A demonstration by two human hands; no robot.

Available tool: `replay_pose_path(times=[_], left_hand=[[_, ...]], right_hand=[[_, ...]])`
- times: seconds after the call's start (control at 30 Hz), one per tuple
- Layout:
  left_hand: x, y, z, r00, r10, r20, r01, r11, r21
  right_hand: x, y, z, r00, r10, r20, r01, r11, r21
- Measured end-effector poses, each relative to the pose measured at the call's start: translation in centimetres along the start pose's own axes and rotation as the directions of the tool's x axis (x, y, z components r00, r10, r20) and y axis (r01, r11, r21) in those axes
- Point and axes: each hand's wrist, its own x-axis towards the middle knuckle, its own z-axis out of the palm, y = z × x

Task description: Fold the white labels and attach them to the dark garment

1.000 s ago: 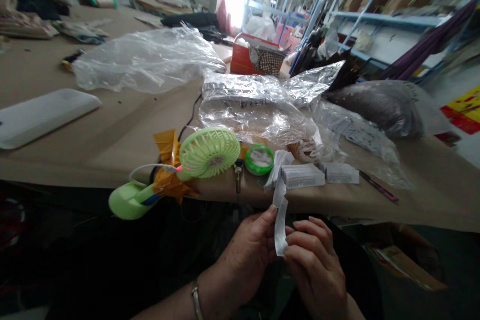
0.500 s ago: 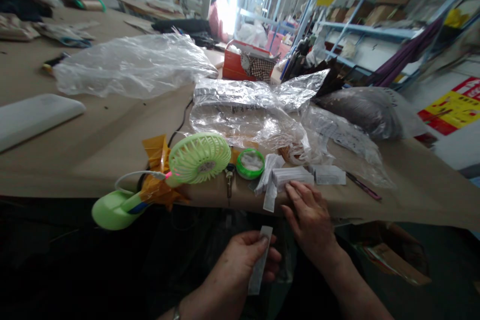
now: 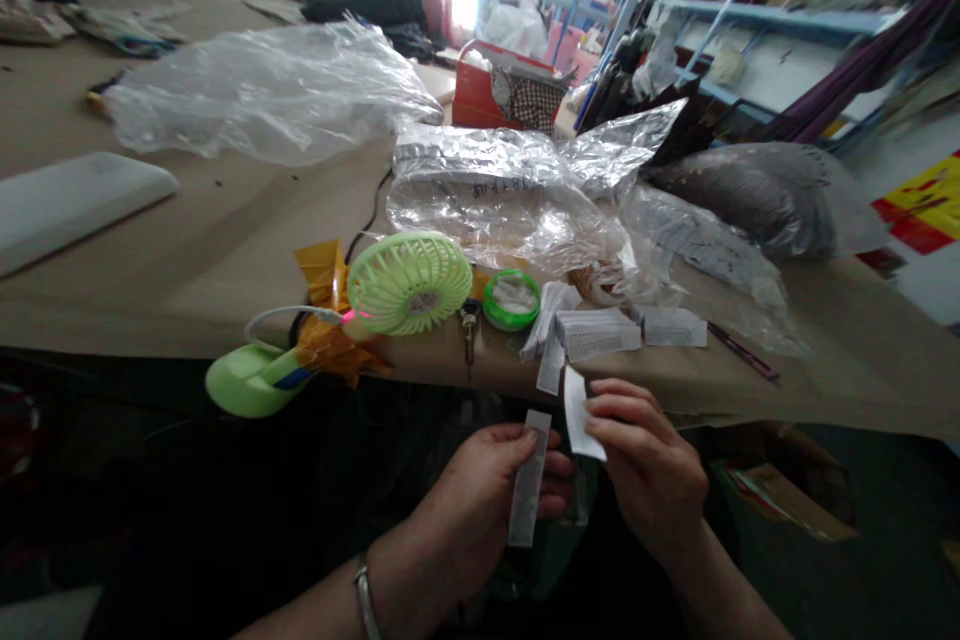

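Observation:
My left hand (image 3: pixel 487 480) pinches a narrow, pale translucent strip (image 3: pixel 529 490) between thumb and fingers, just below the table's front edge. To its right, my right hand (image 3: pixel 649 460) holds a white paper slip (image 3: pixel 581 415) by its right side, close to the strip but apart from it. Beyond the hands, a stack of white printed slips (image 3: pixel 598 334) lies near the table edge. Beside it on the left are folded white strips (image 3: pixel 551 315), one hanging toward the edge. A smaller pile of printed labels (image 3: pixel 673 326) lies to the right.
A green clip fan (image 3: pixel 411 283) is taped at the table edge. Near it lie a small metal tool (image 3: pixel 469 330) and a green round tub (image 3: pixel 511 300). Clear plastic bags (image 3: pixel 495 205) cover the table behind. A thin dark-pink tool (image 3: pixel 742 352) lies at right.
My right hand has lifted from the slip stack and come back toward my left hand with a white paper slip. The left hand still holds its strip. The view has tilted down slightly.

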Motion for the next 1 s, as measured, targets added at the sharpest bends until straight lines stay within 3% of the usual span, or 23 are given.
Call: replay_pose_path(times=[0.13, 0.3, 0.63, 0.77, 0.83, 0.9, 1.0], left_hand=[[0.0, 0.0, -0.2, 0.994, 0.063, 0.09, -0.052, 0.992, -0.118], [-0.1, -0.5, -0.5, 0.991, 0.054, 0.12, -0.033, 0.984, -0.172], [-0.4, -0.9, -0.6, 0.994, 0.065, 0.09, -0.05, 0.986, -0.162], [-0.3, -1.1, -1.1, 0.995, 0.058, 0.078, -0.049, 0.992, -0.117], [0.1, -1.2, -1.6, 0.998, 0.018, 0.052, -0.016, 0.999, -0.05], [0.5, -1.4, -2.0, 1.0, -0.002, 0.006, 0.002, 1.0, -0.009], [1.1, -1.8, -2.5, 1.0, -0.012, -0.005, 0.012, 1.0, 0.005]], right_hand=[[-1.1, -2.6, 1.3, 0.981, -0.109, 0.158, 0.107, 0.994, 0.017], [-2.2, -2.6, 2.0, 0.965, -0.122, 0.232, 0.126, 0.992, -0.001], [-2.2, -3.7, 2.4, 0.953, -0.138, 0.269, 0.132, 0.99, 0.04], [-2.1, -2.9, 1.1, 0.953, -0.16, 0.258, 0.149, 0.987, 0.06], [-1.6, -1.1, -0.4, 0.973, -0.107, 0.202, 0.119, 0.992, -0.043], [-0.9, 1.5, -2.4, 0.997, 0.005, 0.083, 0.017, 0.965, -0.262], [0.0, 5.7, -4.8, 0.989, 0.146, -0.005, -0.119, 0.791, -0.6]])
